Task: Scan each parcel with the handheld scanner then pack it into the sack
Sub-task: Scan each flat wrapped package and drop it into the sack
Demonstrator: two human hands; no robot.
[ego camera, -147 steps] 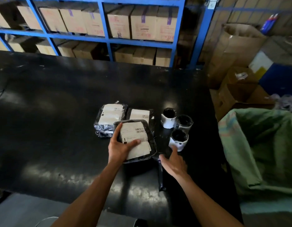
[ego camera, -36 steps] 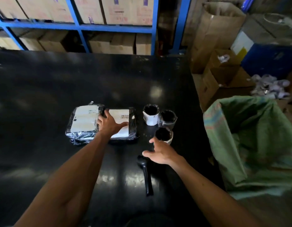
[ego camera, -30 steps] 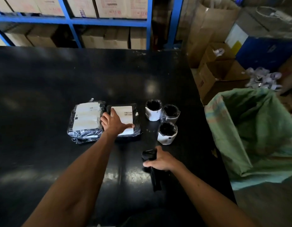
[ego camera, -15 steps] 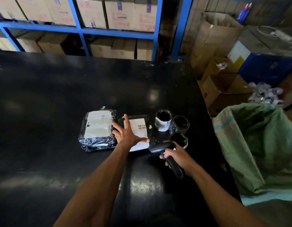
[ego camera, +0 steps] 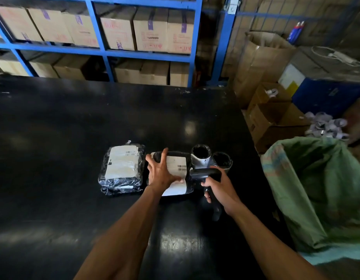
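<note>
We see a black worktop (ego camera: 74,126) filling most of the view, with blue shelving (ego camera: 102,50) full of cardboard boxes (ego camera: 150,30) beyond its far edge. Off the right edge stands an open green sack (ego camera: 320,190), mouth gaping upward, and behind it sit open cartons (ego camera: 276,118). Near the right edge of the worktop, two flat parcels in black wrap lie side by side. The left parcel (ego camera: 122,168) lies untouched, label up. On the right parcel (ego camera: 178,168) our left hand (ego camera: 159,171) is spread, fingers curled over its far-left corner and thumb pressing the white label by the barcode. Just right of it stand small label-wrapped rolls (ego camera: 201,156), touching each other. Our right hand (ego camera: 219,187) is wrapped tightly round the grip of the handheld scanner (ego camera: 203,172), whose head points left at the label.
</note>
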